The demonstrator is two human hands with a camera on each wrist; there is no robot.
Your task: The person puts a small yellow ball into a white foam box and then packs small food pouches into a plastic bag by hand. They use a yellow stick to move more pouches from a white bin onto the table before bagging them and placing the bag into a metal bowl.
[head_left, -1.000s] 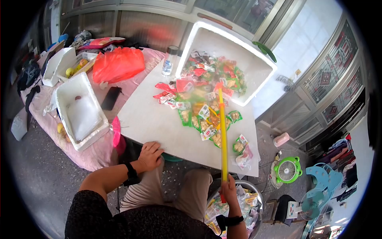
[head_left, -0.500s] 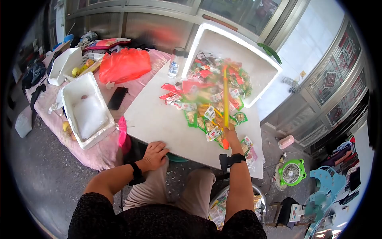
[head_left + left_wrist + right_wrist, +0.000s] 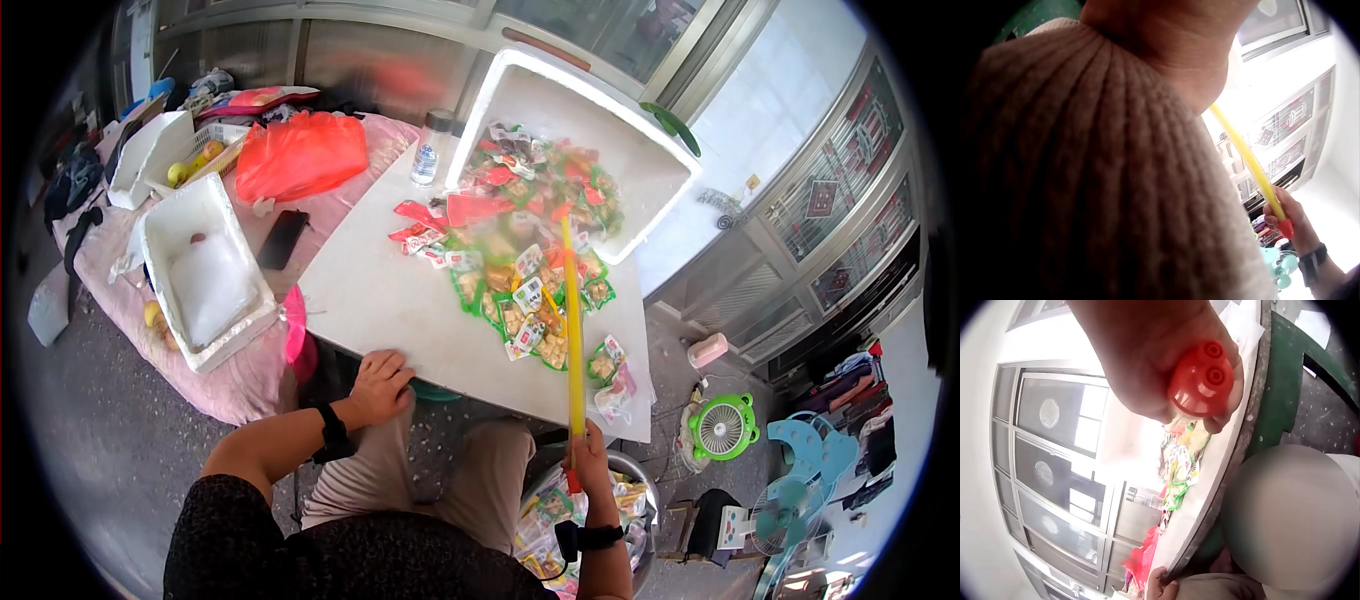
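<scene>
- far left: a pink cloth (image 3: 120,270) is lying under a small white foam box (image 3: 208,295), a pale basket (image 3: 233,150) of yellow and reddish fruit, a black phone (image 3: 283,240) and a red plastic bag (image 3: 305,158).
- left hand (image 3: 380,387), one: you are resting it on your knee just beside the near edge of the table (image 3: 370,290), fingers loosely extended and close together, holding nothing.
- bottle, clear, dark-capped (image 3: 427,160): standing upright on the table, near the large foam box.
- packets, many, green, red and white (image 3: 515,300): lying in a loose heap, spreading from inside the large foam box out over the table; a few are sitting apart near the right edge.
- large white foam box (image 3: 600,90): lying tilted at the far side, its open mouth facing you.
- yellow stick, red-ended, one (image 3: 573,340): slanting over the table, its far end reaching to the packets by the box mouth; whether it is touching them, you cannot tell.
- right hand (image 3: 588,458), one: you are gripping the stick's near end, fingers curled closed around it, the red end cap (image 3: 1202,380) protruding.
- metal basin (image 3: 651,490): standing below the table's right side, holding more packets.
- far right: a green fan (image 3: 724,427) is standing on the floor.
</scene>
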